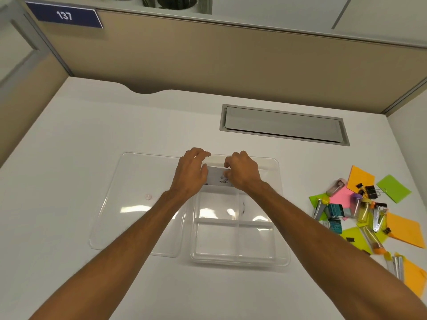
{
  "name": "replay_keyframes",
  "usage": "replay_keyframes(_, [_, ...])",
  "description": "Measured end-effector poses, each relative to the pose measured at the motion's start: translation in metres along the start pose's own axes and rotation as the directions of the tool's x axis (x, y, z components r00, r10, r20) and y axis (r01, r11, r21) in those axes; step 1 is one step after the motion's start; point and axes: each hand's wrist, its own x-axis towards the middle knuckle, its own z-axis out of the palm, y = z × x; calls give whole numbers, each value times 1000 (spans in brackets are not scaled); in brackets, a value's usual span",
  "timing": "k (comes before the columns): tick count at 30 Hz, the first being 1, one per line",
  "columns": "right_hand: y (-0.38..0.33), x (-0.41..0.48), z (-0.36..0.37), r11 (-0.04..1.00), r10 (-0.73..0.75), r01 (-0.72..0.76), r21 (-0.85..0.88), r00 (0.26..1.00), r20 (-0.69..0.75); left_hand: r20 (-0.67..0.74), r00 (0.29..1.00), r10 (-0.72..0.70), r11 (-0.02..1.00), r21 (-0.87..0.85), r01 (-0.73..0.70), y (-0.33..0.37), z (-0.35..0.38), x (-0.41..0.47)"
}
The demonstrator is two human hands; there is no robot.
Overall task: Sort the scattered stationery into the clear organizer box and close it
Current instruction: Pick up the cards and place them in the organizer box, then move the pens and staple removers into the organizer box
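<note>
Pinching a white label (218, 179), fingers (227, 174) of 2 hands curl.

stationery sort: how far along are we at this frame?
Early. Done: the clear organizer box is open, its lid lying flat to its left. In hand: the left hand and right hand are both on a white label card at the box's far end. Left: its visible compartments look empty, the stationery pile sits untouched to the right, and the lid is unclosed.
</note>
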Motion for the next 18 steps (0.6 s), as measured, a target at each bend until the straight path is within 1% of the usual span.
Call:
replay_keyframes(3, [2,-5,-4,1000,-15,16,27,999,-37,22,999,-30,1000,8,30,4,0,-1])
replay_keyframes(7, [9,-26,-19,992,41,-27,122,992,-119,31,999,-25,1000,-2,25,19,1,-3])
replay_keyframes(11, [35,-63,-38,980,125,-93,178,976,-179,39,997,60,997,-54,-58,51,12,-6])
replay_keyframes(14, [66,-94,-50,968,189,-152,201,965,-183,51,990,132,986,-106,-126,87,28,-11])
replay_keyframes(18, [113,-134,-59,943,279,-232,239,942,-186,88,976,200,973,-132,-187,131,56,-24])
